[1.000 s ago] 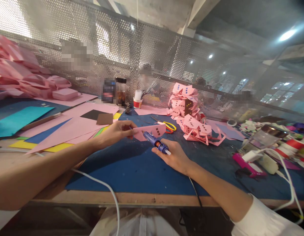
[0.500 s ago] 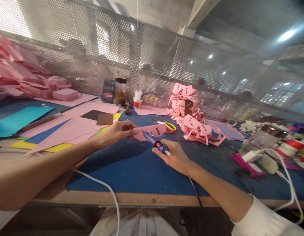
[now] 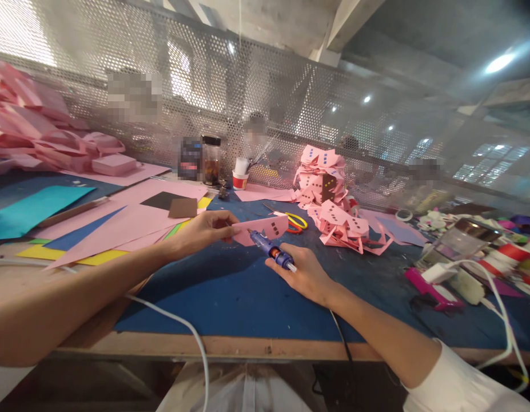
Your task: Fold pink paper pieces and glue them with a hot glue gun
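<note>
Left hand (image 3: 207, 232) pinching card (image 3: 265, 226); right hand (image 3: 306, 272) gripping glue gun (image 3: 268, 247); jar (image 3: 211, 155) contents (image 3: 211, 170) seemingly brown.

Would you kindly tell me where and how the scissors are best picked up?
Probably by the yellow handle loop, coming from the right: the scissors lie with that end rightward and the blades pointing away to the left.

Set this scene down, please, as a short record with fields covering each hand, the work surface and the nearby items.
Left hand: pinches a pink paper piece bearing dark squares
Right hand: grips a blue glue gun, pointed at that piece; contact unclear
Work surface: blue mat
Beyond the hands: scissors with yellow and orange handles
Right of scissors: pink paper pile
Far left: turquoise sheet
Background: perforated screen
</note>
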`<state>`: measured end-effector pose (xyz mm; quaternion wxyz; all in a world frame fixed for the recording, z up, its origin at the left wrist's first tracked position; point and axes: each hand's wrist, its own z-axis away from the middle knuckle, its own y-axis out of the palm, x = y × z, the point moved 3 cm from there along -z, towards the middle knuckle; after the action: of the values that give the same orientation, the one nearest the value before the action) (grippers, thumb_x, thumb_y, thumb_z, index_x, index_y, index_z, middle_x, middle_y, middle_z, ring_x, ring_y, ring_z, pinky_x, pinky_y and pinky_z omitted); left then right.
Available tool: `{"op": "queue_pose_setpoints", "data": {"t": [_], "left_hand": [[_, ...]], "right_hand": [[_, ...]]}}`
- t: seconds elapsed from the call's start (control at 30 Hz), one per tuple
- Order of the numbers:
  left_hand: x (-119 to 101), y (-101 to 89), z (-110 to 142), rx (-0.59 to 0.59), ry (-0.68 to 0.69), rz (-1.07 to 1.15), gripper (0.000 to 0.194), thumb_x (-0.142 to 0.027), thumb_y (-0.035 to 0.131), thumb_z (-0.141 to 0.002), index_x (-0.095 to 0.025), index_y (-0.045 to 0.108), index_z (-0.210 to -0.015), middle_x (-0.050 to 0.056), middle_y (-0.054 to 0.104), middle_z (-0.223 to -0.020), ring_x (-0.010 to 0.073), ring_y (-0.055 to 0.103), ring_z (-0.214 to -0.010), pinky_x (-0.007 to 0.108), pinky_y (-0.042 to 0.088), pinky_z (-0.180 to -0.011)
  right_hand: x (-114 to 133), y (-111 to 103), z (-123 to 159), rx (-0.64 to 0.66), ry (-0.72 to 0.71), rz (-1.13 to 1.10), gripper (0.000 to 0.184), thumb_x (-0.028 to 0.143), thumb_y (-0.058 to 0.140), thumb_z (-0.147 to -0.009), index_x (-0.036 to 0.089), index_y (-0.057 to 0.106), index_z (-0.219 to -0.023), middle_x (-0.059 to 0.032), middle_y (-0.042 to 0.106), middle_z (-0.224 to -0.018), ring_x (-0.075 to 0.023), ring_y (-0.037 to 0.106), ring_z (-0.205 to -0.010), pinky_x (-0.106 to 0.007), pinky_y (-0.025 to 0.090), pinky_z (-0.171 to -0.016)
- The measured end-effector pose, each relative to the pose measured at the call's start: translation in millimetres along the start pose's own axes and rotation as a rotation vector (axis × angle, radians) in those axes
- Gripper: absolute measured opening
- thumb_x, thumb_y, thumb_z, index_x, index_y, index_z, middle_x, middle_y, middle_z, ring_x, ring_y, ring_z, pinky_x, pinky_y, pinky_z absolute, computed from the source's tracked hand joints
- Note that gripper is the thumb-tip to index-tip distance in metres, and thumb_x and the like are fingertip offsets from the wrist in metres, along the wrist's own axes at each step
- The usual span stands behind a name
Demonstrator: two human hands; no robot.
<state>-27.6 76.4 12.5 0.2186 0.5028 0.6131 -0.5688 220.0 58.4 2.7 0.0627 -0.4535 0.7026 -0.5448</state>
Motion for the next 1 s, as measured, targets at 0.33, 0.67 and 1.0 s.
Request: {"op": "queue_pose_setpoints", "data": {"t": [0.33, 0.67, 1.0], "left_hand": [[0.0, 0.6, 0.0, -0.009, 0.009, 0.003, 0.033, -0.051, 0.064, -0.084, -0.019, 0.067, -0.086, 0.001, 0.065, -0.071, 0.0146, 0.058, -0.067, 0.025, 0.044, -0.063], [0.6, 0.1, 0.6, -0.011, 0.016, 0.009, 0.032, -0.050, 0.063, -0.085, -0.018, 0.066, -0.087, 0.001, 0.065, -0.071, 0.0146, 0.059, -0.068, 0.026, 0.045, -0.064], [4.9, -1.8, -0.3, -0.018, -0.009, 0.019, 0.031, -0.048, 0.063, -0.085, -0.018, 0.066, -0.089, 0.001, 0.066, -0.072, 0.0152, 0.059, -0.069, 0.027, 0.045, -0.066]], "right_hand": [[1.3, -1.5, 0.0, -0.017, -0.003, -0.007, 0.030, 0.041, 0.059, -0.089, 0.021, 0.047, -0.070, 0.0020, 0.055, -0.066, -0.0115, 0.047, -0.058, -0.024, 0.031, -0.056], [2.0, -2.1, -0.3, -0.022, 0.014, -0.034, 0.032, 0.042, 0.060, -0.088, 0.021, 0.046, -0.069, 0.0023, 0.053, -0.064, -0.0113, 0.045, -0.056, -0.024, 0.031, -0.055], [2.1, -6.3, 1.3, 0.048, 0.216, -0.388, 0.033, 0.051, 0.058, -0.088, 0.019, 0.059, -0.081, 0.0029, 0.054, -0.059, -0.0118, 0.050, -0.054, -0.024, 0.039, -0.055]]}}
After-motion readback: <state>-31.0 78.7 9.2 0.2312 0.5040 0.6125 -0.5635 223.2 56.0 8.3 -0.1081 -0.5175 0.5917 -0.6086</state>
